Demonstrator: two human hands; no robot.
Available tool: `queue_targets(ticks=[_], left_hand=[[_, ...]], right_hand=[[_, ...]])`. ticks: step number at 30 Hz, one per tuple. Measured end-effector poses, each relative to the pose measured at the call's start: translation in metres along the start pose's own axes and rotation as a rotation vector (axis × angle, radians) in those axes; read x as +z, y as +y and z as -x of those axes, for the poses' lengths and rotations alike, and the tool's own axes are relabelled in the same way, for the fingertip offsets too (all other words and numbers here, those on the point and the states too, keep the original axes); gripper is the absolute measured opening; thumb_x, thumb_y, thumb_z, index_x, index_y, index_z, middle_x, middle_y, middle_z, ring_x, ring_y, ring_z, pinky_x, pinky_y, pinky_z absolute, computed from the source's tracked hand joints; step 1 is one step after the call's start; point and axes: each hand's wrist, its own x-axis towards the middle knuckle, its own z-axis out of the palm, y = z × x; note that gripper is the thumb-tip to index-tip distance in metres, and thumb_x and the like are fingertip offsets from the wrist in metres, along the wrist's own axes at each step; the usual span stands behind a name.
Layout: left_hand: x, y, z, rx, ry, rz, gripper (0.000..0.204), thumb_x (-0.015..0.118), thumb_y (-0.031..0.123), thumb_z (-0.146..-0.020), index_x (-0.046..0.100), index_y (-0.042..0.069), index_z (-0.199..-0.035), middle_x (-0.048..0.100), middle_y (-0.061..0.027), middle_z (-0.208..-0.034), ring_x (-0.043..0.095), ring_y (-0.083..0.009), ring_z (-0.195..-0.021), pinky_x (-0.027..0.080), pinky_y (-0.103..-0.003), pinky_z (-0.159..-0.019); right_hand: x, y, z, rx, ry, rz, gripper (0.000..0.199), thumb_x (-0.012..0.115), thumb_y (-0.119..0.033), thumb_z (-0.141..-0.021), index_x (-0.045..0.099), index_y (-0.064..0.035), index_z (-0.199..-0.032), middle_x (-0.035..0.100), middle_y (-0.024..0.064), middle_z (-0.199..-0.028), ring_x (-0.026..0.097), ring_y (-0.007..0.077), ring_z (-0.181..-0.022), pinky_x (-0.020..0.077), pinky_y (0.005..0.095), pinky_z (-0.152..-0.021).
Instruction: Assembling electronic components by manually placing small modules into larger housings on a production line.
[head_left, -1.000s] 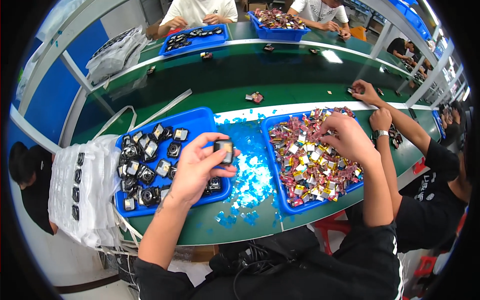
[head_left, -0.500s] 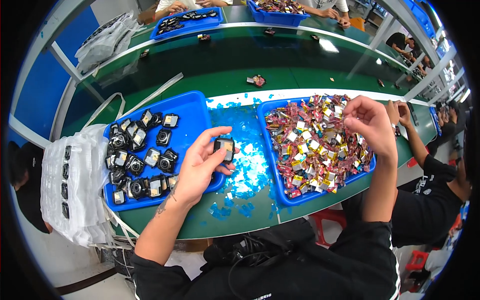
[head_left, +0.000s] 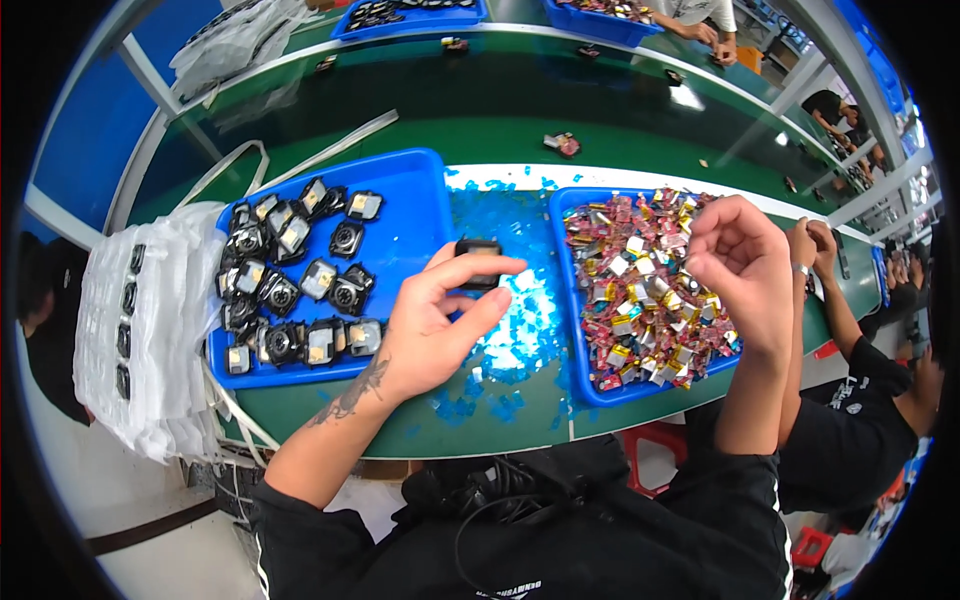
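Observation:
Between the thumb and fingers of my left hand (head_left: 440,325) is a black watch case (head_left: 480,262), over the table strip between two blue trays. Part of the case is hidden behind the fingers. My right hand (head_left: 745,265) is raised above the right blue tray (head_left: 572,365), fingers curled in toward the thumb; anything between the fingertips is too small or hidden to make out. That tray is heaped with small red circuit boards with silver and yellow battery-like parts (head_left: 640,290). Several black watch cases (head_left: 285,240) lie in the left blue tray (head_left: 410,210).
Blue film scraps (head_left: 525,330) cover the green table between the trays. Stacked white packing sheets (head_left: 150,330) stand at the left. Beyond a white ledge, loose parts (head_left: 562,145) lie on a dark green surface. A co-worker's arms (head_left: 825,260) are close on the right.
The view has shifted, so the trays appear farther right. My left hand has turned, tipping the watch case away so its face no longer shows. My right hand stays curled over the right tray.

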Motion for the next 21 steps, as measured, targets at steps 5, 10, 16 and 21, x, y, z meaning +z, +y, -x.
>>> queue_targets(ticks=[5, 10, 16, 21], left_hand=[[0.007, 0.01, 0.004, 0.153, -0.131, -0.165, 0.036, 0.071, 0.005, -0.08, 0.068, 0.004, -0.115, 0.056, -0.0109, -0.119, 0.059, -0.0165, -0.101, 0.05, -0.028, -0.087], [0.01, 0.007, 0.007, 0.191, -0.175, -0.168, 0.022, 0.076, 0.003, -0.077, 0.072, 0.001, -0.098, 0.061, -0.0077, -0.1, 0.06, -0.0151, -0.092, 0.048, -0.027, -0.081], [0.008, -0.004, 0.008, 0.154, -0.004, -0.19, 0.017, 0.072, 0.001, -0.082, 0.073, 0.001, -0.099, 0.063, -0.0083, -0.1, 0.061, -0.0117, -0.085, 0.049, -0.024, -0.071], [0.008, -0.005, 0.01, 0.075, 0.014, -0.085, 0.017, 0.07, 0.0, -0.084, 0.072, -0.002, -0.101, 0.063, -0.009, -0.103, 0.061, -0.011, -0.085, 0.049, -0.022, -0.069]], right_hand=[[0.051, -0.001, 0.003, 0.023, -0.218, -0.042, 0.017, 0.079, 0.001, -0.075, 0.063, -0.001, -0.078, 0.065, 0.002, -0.076, 0.059, 0.0051, -0.067, 0.0458, 0.0188, -0.061], [0.082, 0.009, 0.002, 0.09, -0.251, -0.058, 0.015, 0.078, -0.001, -0.077, 0.063, -0.0007, -0.079, 0.064, 0.001, -0.075, 0.056, 0.0034, -0.066, 0.0445, 0.0186, -0.06], [0.107, 0.019, 0.003, -0.114, -0.07, 0.22, 0.015, 0.077, 0.0, -0.075, 0.062, -0.0003, -0.08, 0.06, 0.0034, -0.075, 0.058, 0.0107, -0.065, 0.0439, 0.0254, -0.056], [0.121, 0.024, 0.011, -0.571, 0.104, 0.652, 0.021, 0.078, 0.003, -0.07, 0.059, -0.0025, -0.079, 0.059, 0.0093, -0.074, 0.058, 0.0263, -0.062, 0.0464, 0.0346, -0.054]])
